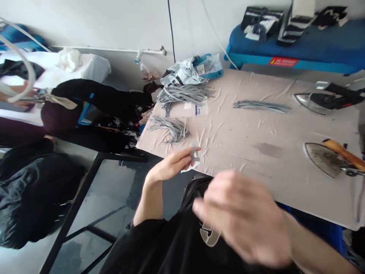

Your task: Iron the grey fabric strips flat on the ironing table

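Pinching grey strip (pixel 194 155), crumpled plastic bag (pixel 184 72) beyond

The person wears a loose black top (pixel 159 247) of plain, matt-looking cloth, creased in soft folds, with a rounded, letter-like print (pixel 210 236) on the front, grey and edged in a paler line. Its left sleeve (pixel 146 225) ends around the elbow in a loose, wide opening, and the left hand (pixel 173 164) and right hand (pixel 246 219) are both bare, like the forearms

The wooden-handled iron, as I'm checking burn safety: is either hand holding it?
No, the wooden-handled iron rests on the table, apart from the left hand and the right hand.
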A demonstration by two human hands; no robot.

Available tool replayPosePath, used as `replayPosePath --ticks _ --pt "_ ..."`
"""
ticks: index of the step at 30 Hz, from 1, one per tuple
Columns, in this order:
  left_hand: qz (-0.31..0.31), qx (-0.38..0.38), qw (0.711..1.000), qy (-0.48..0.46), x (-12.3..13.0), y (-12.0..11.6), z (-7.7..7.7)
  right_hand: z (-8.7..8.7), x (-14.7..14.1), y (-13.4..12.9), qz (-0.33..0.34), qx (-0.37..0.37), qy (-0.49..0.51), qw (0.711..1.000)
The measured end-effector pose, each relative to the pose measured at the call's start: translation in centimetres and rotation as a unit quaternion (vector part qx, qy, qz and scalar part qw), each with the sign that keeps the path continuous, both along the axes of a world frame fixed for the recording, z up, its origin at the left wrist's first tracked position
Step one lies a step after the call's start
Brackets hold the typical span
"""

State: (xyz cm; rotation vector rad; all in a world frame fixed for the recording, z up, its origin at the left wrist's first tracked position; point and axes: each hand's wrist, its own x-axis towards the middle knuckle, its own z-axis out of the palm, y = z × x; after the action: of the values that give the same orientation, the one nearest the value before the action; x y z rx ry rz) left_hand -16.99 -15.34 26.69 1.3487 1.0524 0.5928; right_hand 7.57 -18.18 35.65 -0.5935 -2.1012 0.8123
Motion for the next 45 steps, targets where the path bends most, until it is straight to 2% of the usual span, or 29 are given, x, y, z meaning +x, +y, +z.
replayPosePath --ticks 1,2,4,6,8,11,14,17,20,23,28,32,36,40,45 --pt "-0.043 0.010 0.999 0.001 0.6 -0.1 0.8 -0.6 0.3 1.5 -0.008 0.029 -0.006 1.000" --pt "-0.081 0.018 0.997 0.000 1.2 -0.2 1.6 -1.4 0.7 2.8 -0.040 0.024 -0.014 0.999" --pt "-0.127 0.021 0.991 -0.026 2.2 -0.3 2.9 -3.1 1.5 4.8 -0.054 -0.061 -0.034 0.996" --pt "-0.128 0.009 0.989 -0.070 3.1 -0.2 3.7 -4.5 2.0 5.5 0.006 -0.195 -0.054 0.979" --pt "-0.107 -0.007 0.989 -0.101 3.7 0.0 4.0 -5.5 2.2 5.3 0.081 -0.298 -0.058 0.949" --pt "-0.070 -0.014 0.990 -0.125 4.3 0.3 3.9 -6.0 2.1 4.6 0.098 -0.360 -0.026 0.927" --pt "-0.037 0.002 0.992 -0.124 4.6 0.4 3.4 -6.0 2.2 4.2 0.072 -0.376 0.018 0.924" --pt "-0.042 0.031 0.991 -0.121 4.8 0.4 3.0 -5.8 2.3 4.2 0.066 -0.378 0.045 0.922" --pt "-0.054 0.052 0.993 -0.088 5.0 0.4 2.9 -5.7 2.4 4.1 0.033 -0.356 0.034 0.933" --pt "-0.037 0.102 0.993 -0.034 5.4 0.6 3.1 -5.7 2.7 4.0 -0.016 -0.343 0.019 0.939" --pt "0.003 0.163 0.985 -0.065 6.0 1.1 3.0 -5.8 3.1 4.0 -0.071 -0.348 0.018 0.935" --pt "0.030 0.135 0.988 -0.074 6.5 1.3 2.5 -5.8 3.3 3.9 -0.081 -0.351 -0.002 0.933" --pt "-0.005 0.083 0.994 -0.074 7.0 1.7 2.3 -5.7 3.3 3.8 -0.079 -0.345 0.006 0.935" --pt "-0.014 0.066 0.995 -0.079 7.0 2.1 2.0 -5.7 3.4 3.8 -0.068 -0.351 0.000 0.934" --pt "-0.067 0.074 0.994 -0.031 6.6 2.4 1.7 -6.5 4.1 3.7 -0.045 -0.407 -0.048 0.911"
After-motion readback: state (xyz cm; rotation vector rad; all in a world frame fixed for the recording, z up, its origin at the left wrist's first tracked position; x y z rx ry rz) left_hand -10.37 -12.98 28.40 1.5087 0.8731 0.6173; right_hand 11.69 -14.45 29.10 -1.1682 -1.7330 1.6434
